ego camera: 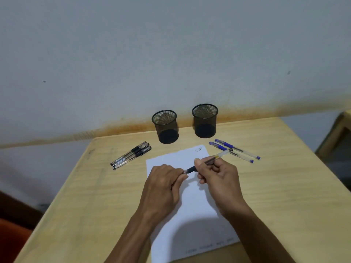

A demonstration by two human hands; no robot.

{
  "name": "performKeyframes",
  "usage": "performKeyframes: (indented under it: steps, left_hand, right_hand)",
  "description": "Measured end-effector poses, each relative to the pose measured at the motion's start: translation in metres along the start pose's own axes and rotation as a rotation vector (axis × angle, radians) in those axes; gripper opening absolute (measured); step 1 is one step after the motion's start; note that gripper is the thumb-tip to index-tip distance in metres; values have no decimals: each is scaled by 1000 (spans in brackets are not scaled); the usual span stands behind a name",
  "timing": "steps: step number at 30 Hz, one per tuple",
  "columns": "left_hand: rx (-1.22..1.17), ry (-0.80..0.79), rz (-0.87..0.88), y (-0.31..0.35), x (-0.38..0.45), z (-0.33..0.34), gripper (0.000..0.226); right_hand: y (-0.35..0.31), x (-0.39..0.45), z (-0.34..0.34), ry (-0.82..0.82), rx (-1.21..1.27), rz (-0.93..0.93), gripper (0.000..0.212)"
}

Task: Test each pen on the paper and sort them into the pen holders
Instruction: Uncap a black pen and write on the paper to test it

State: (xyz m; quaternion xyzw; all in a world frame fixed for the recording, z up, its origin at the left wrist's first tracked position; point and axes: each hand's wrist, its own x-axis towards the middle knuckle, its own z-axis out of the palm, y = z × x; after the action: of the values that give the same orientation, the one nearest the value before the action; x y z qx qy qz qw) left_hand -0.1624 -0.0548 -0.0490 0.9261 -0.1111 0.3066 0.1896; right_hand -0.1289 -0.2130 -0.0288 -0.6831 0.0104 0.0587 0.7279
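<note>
Two hands met over the sheet of paper (191,202) at mid-desk. Right hand (218,177) was closed round a black-grip gel pen (209,160), thumb on top of the clear barrel, pen slanting up & to the right w/ its back end over the paper's far right corner. Left hand (163,183) pinched the pen's lower tip end w/ fingertips; whether a cap sat under those fingers couldn't be told. Paper lay flat on the light wood desk (284,205), a small scribble (198,149) near its far edge & faint print along the near edge. Three black pens (131,155) lay bunched left of the paper; two blue pens (235,150) lay side by side to its right. Two black mesh pen holders (205,120) stood upright at the back by the wall, apart from each other, nothing seen inside either.
</note>
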Motion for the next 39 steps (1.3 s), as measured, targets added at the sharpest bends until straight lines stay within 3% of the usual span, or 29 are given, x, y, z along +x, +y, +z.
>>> performKeyframes:
  steps: [3, 5, 7, 9, 15, 21, 26, 29, 31, 35, 39]
  left_hand:
    - [13, 3, -91, -16, -9, -16, 23]
    - [46, 28, -339, -38, -29, -40, 23]
    - [77, -20, -542, -65, -48, -65, 28]
    - [158, -69, -596, -88, -59, -79, 24]
    - [349, -43, -483, -124, -51, -62, 9]
    - [472, -78, -440, -141, -45, -42, 9]
    - [398, -12, -450, -137, -54, -36, 27]
    - [298, 98, -345, -117, -55, -30, 30]
    - [220, 31, -275, -105, -51, -23, 32]
    - [114, -250, -263, -100, -50, -10, 50]
    - [81, -310, -332, -96, -57, -5, 62]
  right_hand:
    - [-10, 15, -6, 34, 224, 33, 13]
    - [-27, 38, -30, 129, 395, 42, 10]
    - [-44, 57, -50, 157, 385, 8, 13]
    - [-48, 63, -45, 101, 348, -31, 12]
    - [-18, 38, 17, -28, 218, -14, 12]
    - [-11, 24, 15, -19, 106, -58, 14]
    - [-8, 22, 6, 50, 106, -43, 12]
    - [-2, 20, 11, 96, 148, -32, 12]
    - [-1, 19, 19, 108, 193, -10, 12]
    - [3, 19, 41, 82, 243, 21, 10]
    - [17, 19, 64, 90, 144, 50, 13]
